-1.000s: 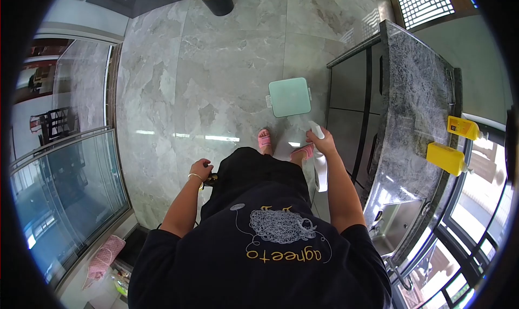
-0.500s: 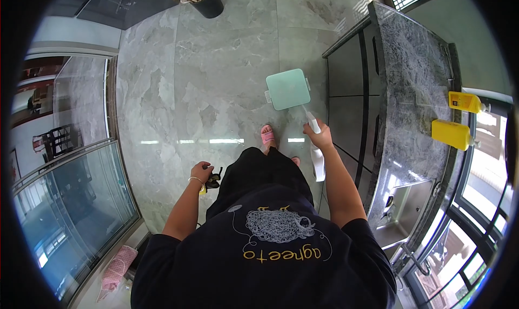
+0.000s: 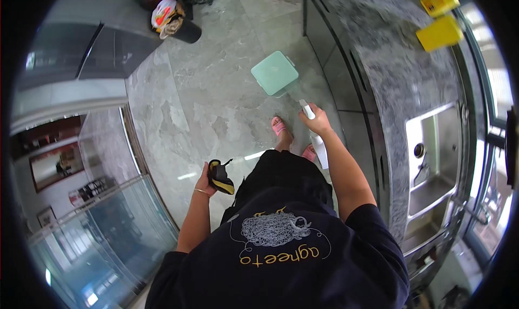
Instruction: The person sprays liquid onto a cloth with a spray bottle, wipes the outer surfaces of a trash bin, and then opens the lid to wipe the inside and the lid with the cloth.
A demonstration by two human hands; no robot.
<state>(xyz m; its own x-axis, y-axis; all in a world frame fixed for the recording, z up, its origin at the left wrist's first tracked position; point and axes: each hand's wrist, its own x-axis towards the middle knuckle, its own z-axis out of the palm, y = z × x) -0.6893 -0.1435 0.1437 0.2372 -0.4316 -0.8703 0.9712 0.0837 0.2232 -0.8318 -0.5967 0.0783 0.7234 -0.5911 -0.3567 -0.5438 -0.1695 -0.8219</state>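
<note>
I see the right hand [image 3: 318, 122] wrapped tight around a white handle [image 3: 307, 110], holding the green square head [image 3: 274, 73] low near the floor [image 3: 216, 93]. The left hand [image 3: 208, 175] squeezes a black and yellow cloth [image 3: 220, 177] up by the hip, out of the way.

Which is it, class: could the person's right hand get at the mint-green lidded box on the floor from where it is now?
Probably yes. The right hand already holds a white tool, and open floor lies between it and the mint-green box, though some bending looks needed.
</note>
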